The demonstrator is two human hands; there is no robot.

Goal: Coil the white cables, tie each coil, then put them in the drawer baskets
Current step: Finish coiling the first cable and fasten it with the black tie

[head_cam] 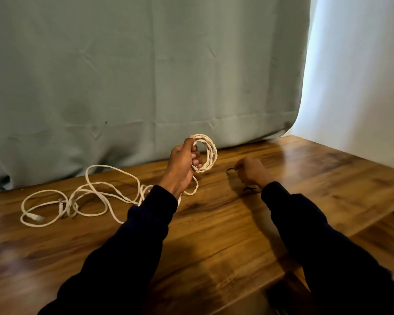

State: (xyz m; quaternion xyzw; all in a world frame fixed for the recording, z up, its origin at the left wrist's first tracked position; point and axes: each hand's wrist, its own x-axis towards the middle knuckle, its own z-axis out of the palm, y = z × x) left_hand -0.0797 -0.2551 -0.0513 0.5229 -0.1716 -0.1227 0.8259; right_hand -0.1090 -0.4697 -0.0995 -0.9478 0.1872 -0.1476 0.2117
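Two hands: left point(183, 165) grips one coil point(206, 153); right point(251, 172) perhaps pinches a tie point(229, 171).

We saw one white cable wound into a tight round coil point(204, 153), held upright above the wooden surface. A second white cable point(82, 196) lay loose to its left in tangled loops, its plug end point(35, 217) resting at the near left.

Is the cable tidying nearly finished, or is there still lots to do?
Lots left. Done: one white coil is wound, and the left hand grips it. In hand: the right hand pinches a thin dark tie on the table. Left: tying it, coiling the loose cable, storing both.
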